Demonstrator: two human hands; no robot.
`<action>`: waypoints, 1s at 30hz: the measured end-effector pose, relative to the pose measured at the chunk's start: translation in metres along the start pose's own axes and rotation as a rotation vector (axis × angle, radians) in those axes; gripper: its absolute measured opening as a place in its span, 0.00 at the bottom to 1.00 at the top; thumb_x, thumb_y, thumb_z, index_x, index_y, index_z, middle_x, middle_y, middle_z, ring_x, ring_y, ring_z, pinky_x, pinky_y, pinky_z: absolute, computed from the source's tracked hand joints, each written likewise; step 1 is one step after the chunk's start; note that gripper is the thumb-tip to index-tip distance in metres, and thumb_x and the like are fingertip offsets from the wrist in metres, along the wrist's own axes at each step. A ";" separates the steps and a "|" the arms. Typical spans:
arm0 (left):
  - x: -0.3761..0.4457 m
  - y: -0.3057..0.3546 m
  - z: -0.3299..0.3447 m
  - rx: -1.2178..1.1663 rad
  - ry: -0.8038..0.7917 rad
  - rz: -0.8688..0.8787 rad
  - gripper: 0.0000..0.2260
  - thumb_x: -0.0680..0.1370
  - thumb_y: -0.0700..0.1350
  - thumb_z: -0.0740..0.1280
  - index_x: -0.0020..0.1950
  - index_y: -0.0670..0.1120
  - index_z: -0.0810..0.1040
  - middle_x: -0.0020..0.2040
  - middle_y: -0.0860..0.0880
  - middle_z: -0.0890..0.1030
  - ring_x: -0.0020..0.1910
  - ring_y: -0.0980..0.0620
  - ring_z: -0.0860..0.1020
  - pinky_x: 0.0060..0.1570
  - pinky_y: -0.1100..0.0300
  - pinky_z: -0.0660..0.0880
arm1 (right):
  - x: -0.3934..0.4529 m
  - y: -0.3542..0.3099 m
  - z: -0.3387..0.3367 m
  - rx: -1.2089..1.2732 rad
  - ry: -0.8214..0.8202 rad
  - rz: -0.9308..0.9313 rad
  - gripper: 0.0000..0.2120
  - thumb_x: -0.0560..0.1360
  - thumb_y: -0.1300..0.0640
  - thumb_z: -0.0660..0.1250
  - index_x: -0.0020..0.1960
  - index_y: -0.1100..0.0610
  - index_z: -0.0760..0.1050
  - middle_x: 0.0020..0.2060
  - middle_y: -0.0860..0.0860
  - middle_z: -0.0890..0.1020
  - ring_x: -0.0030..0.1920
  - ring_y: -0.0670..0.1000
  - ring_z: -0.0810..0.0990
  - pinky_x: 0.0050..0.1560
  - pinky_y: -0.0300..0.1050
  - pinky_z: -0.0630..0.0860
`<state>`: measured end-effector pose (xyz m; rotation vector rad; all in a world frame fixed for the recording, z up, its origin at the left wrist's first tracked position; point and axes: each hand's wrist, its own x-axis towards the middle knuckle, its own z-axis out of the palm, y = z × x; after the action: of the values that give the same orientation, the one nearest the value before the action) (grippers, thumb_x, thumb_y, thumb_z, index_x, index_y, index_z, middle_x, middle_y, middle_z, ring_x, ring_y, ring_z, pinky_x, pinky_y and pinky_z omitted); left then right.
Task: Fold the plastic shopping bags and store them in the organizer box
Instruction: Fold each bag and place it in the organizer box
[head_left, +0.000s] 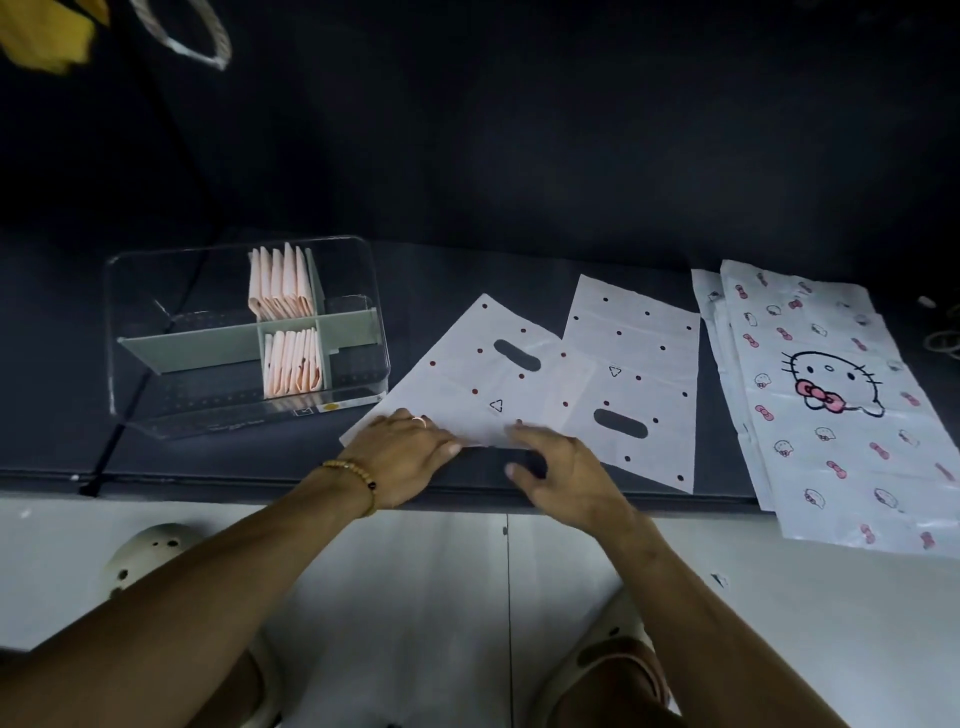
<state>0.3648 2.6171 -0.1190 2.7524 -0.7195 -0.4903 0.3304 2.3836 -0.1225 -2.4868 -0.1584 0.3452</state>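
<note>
A white dotted plastic bag (467, 374) with a cut-out handle lies tilted on the dark table (467, 270). My left hand (402, 452) rests flat on its near corner, fingers straight. My right hand (558, 470) touches the bag's near edge beside it, fingers loosely bent. A second dotted bag (636, 364) lies flat just to the right, partly under the first. The clear organizer box (156, 332) with grey dividers stands at the left and holds several folded pink bags (283, 288) in two compartments.
A stack of white cartoon-cat print bags (826, 405) lies at the right and overhangs the table's front edge. Rubber bands (943, 340) sit at the far right. A black cable (111, 447) runs under the box. Below the table are white floor and my shoes.
</note>
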 end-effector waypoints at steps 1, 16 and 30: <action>0.001 0.003 -0.002 -0.038 -0.011 -0.022 0.18 0.82 0.57 0.49 0.62 0.56 0.75 0.58 0.51 0.79 0.56 0.49 0.73 0.59 0.52 0.69 | 0.000 -0.005 0.001 0.047 0.047 0.007 0.04 0.77 0.53 0.66 0.48 0.47 0.79 0.42 0.41 0.80 0.42 0.39 0.76 0.47 0.39 0.73; -0.020 -0.032 -0.003 -0.934 0.093 -0.331 0.12 0.77 0.48 0.68 0.60 0.50 0.80 0.55 0.56 0.82 0.49 0.60 0.79 0.54 0.67 0.72 | 0.000 0.008 -0.001 0.405 0.122 0.463 0.17 0.78 0.54 0.63 0.31 0.55 0.67 0.29 0.48 0.69 0.32 0.48 0.67 0.33 0.39 0.65; 0.018 -0.013 0.022 -0.326 0.297 -0.469 0.12 0.79 0.53 0.61 0.46 0.44 0.74 0.43 0.45 0.77 0.47 0.42 0.78 0.41 0.53 0.73 | 0.017 0.008 0.017 -0.007 0.297 0.615 0.13 0.79 0.48 0.63 0.56 0.56 0.77 0.50 0.56 0.82 0.51 0.59 0.80 0.46 0.45 0.73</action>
<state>0.3770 2.6151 -0.1477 2.5835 0.0787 -0.2450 0.3427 2.3901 -0.1436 -2.5085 0.7371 0.2139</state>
